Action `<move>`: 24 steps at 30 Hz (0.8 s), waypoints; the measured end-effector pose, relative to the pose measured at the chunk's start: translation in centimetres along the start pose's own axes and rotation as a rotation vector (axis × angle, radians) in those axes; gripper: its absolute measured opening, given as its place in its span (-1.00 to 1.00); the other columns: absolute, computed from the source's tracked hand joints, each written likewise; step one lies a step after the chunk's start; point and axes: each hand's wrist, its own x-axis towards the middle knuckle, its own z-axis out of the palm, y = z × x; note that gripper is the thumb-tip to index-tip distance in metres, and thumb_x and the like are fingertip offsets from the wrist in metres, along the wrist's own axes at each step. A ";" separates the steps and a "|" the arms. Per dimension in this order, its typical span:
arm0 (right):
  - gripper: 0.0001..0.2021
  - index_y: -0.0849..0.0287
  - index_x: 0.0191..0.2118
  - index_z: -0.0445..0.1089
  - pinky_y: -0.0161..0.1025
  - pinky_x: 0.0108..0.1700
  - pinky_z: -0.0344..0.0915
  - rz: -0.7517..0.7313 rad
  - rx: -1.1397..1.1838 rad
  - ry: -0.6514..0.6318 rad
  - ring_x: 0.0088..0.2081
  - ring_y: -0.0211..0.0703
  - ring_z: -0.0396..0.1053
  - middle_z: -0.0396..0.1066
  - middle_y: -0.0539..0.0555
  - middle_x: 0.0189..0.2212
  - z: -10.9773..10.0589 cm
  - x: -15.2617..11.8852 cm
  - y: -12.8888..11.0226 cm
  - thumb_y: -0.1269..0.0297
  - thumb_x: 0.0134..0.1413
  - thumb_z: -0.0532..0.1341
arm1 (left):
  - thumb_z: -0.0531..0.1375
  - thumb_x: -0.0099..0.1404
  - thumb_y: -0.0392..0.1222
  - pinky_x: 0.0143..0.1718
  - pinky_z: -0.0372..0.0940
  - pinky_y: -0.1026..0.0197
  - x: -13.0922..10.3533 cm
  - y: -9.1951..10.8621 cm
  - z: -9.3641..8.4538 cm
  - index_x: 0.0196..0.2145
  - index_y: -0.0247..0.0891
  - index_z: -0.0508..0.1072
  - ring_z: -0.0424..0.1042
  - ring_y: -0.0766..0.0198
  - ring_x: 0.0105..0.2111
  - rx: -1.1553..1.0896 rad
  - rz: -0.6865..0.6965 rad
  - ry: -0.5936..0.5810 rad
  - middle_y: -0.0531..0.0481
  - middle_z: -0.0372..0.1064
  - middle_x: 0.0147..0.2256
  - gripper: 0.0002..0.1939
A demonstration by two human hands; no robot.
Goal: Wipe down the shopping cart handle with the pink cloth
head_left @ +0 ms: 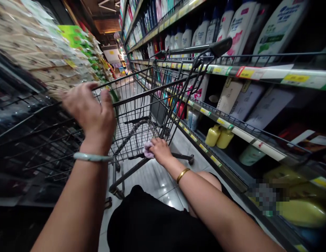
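Note:
In the head view, a dark wire shopping cart point(157, 91) stands on the tiled floor in front of me. My right hand point(161, 151) is closed on a pale purple cloth point(148, 149), down by the cart's lower frame point(136, 166); whether the cloth touches the bar I cannot tell. Raised at the cart's left side is my left hand point(91, 109), thumb apart from the slightly blurred fingers, near the top rim. Nothing shows in it. A pale bangle point(92, 157) circles the left wrist, and a gold bracelet point(183, 175) the right.
Shelves of shampoo bottles point(238, 29) run along the right, with price strips point(253, 73) on their edges. Yellow bottles point(212, 135) stand low there. Stacked packages point(36, 45) line the left above wire racks. My dark-clothed lap point(152, 220) is below. The aisle floor point(127, 85) continues ahead.

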 end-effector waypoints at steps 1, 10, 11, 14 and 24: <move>-0.80 -0.02 -0.11 0.68 -0.05 0.09 0.30 0.002 0.000 0.018 0.14 0.03 0.30 0.50 0.10 0.17 0.0 0.1 -0.1 0.20 0.41 0.25 | -0.12 0.55 0.23 0.36 0.05 -0.21 0.9 2.0 0.4 0.19 -0.36 0.46 0.34 -0.08 0.24 -0.040 0.055 -0.075 -0.29 0.47 0.17 -0.32; -0.78 0.00 -0.07 0.67 -0.01 0.18 0.27 0.065 -0.020 0.150 0.19 0.07 0.30 0.48 0.14 0.20 -0.9 0.3 1.4 0.22 0.42 0.23 | -0.29 0.56 0.33 -0.27 0.11 0.07 1.8 7.8 5.4 -0.35 -0.27 0.59 0.46 0.01 -0.29 0.213 0.115 -0.500 -0.25 0.51 -0.38 -0.15; -0.81 0.01 -0.12 0.68 -0.02 0.13 0.29 -0.003 -0.036 0.069 0.16 0.07 0.33 0.51 0.15 0.14 0.0 0.0 1.2 0.22 0.39 0.26 | -0.31 0.56 0.31 -0.28 0.08 0.07 1.6 7.6 5.6 -0.36 -0.26 0.59 0.45 0.00 -0.30 0.213 0.121 -0.468 -0.25 0.50 -0.38 -0.15; -0.83 0.03 -0.17 0.68 -0.05 0.05 0.33 -0.083 -0.039 0.005 0.11 0.03 0.36 0.54 0.14 0.08 0.7 -0.3 0.6 0.24 0.36 0.30 | -0.32 0.54 0.33 -0.29 0.03 0.07 1.3 6.7 5.7 -0.38 -0.23 0.56 0.44 -0.01 -0.30 0.176 0.135 -0.444 -0.24 0.47 -0.40 -0.16; -0.76 0.02 -0.09 0.68 -0.05 0.10 0.29 0.035 -0.002 0.113 0.14 0.05 0.30 0.50 0.14 0.13 -1.4 -0.1 0.3 0.23 0.43 0.22 | -0.28 0.51 0.35 -0.35 -0.10 0.05 1.9 3.3 5.1 -0.57 -0.17 0.35 0.32 0.09 -0.41 0.159 0.116 -0.390 -0.15 0.30 -0.54 -0.23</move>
